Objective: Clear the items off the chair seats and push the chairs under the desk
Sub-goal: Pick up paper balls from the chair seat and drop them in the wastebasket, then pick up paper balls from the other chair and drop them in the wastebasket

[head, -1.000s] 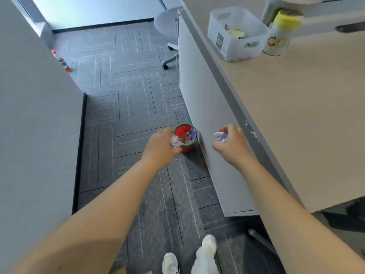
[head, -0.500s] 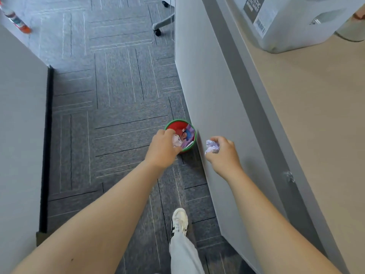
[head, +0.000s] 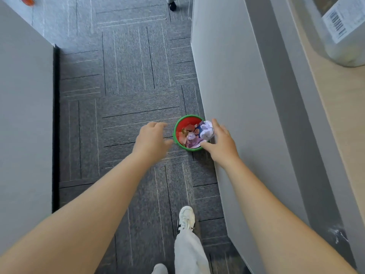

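Observation:
A small red waste bin with a green rim (head: 188,116) stands on the carpet against the desk's grey side panel (head: 237,91); it holds crumpled paper and coloured scraps. My left hand (head: 151,139) hovers just left of the bin, fingers spread and empty. My right hand (head: 222,144) is at the bin's right rim with thumb and fingers apart. A crumpled white paper ball (head: 207,131) sits right in front of its fingers, over the bin's right side. Only a chair's caster (head: 172,5) shows at the top edge.
A grey partition (head: 23,115) walls the aisle on the left. The wooden desk top (head: 345,119) carries a white plastic basket (head: 339,30) at the upper right. My white shoe (head: 186,218) is on the carpet below the bin. An orange item (head: 27,1) lies far left.
My left hand dropped its paper wad into the bin, opened and drew left. My right hand moved over the bin's rim and spread its fingers off the paper ball. The view came closer.

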